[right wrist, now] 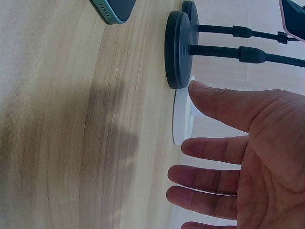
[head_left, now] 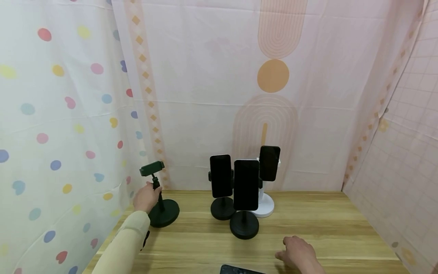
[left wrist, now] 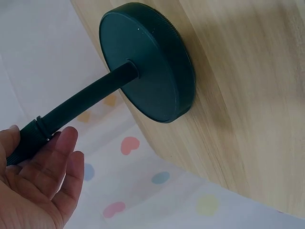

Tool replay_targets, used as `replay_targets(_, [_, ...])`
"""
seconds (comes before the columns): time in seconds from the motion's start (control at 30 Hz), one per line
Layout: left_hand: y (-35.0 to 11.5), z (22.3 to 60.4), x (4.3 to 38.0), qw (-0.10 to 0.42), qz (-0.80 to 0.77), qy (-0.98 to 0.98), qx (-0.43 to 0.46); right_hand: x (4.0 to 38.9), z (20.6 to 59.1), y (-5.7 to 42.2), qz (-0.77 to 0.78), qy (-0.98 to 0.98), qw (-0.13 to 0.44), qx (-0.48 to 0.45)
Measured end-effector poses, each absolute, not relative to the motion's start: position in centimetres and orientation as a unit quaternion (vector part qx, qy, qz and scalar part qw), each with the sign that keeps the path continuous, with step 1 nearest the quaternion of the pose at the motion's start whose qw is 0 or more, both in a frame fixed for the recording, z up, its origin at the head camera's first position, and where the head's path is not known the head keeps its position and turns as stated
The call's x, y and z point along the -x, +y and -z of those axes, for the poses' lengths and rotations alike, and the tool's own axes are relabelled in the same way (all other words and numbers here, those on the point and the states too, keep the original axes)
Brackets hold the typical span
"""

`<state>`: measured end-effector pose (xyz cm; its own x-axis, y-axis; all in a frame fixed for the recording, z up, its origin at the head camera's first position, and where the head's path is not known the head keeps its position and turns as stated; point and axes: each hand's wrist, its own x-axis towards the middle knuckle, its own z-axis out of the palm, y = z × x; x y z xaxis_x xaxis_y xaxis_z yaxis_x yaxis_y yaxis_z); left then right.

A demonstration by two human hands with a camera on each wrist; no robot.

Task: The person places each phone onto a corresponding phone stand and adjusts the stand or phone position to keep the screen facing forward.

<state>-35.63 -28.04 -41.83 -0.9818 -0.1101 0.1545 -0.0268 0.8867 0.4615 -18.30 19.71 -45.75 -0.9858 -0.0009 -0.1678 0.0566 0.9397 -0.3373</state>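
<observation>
A dark green phone stand (head_left: pixel 165 214) with a round base is at the left of the table, and its clamp on top holds no phone. My left hand (head_left: pixel 146 198) grips the stand's pole at the ribbed collar, thumb on one side and fingers on the other. In the left wrist view the stand's base (left wrist: pixel 143 67) appears tilted with the camera. My right hand (head_left: pixel 298 253) is over the front right of the table, its fingers spread and holding nothing. Nearest to it are a black phone stand (head_left: pixel 244 225) and a phone (head_left: pixel 239 270) lying flat at the front edge of the view.
In the middle stand two black stands and a white stand (head_left: pixel 265 207), close together, each bearing a phone (head_left: pixel 246 184) with a dark screen. A dotted curtain (head_left: pixel 68 133) hangs along the left. Patterned cloth (head_left: pixel 205 76) hangs behind the wooden table (head_left: pixel 308 213).
</observation>
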Motion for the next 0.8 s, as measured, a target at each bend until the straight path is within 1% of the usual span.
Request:
replay_targets(0.43, [-26.7,42.3,34.8,0.112,0.249,-0.962,-0.016,18.1,45.7,19.5,0.177,0.981,0.078,-0.009])
replay_targets(0.67, [-25.6,42.1,34.3,0.123,0.260,-0.958,0.006,18.0,45.6,19.5,0.174,0.983,0.058,-0.001])
replay_targets(0.8, [-24.9,42.0,34.2,0.127,0.261,-0.957,0.016,18.1,45.6,19.5,0.173,0.983,0.056,0.001])
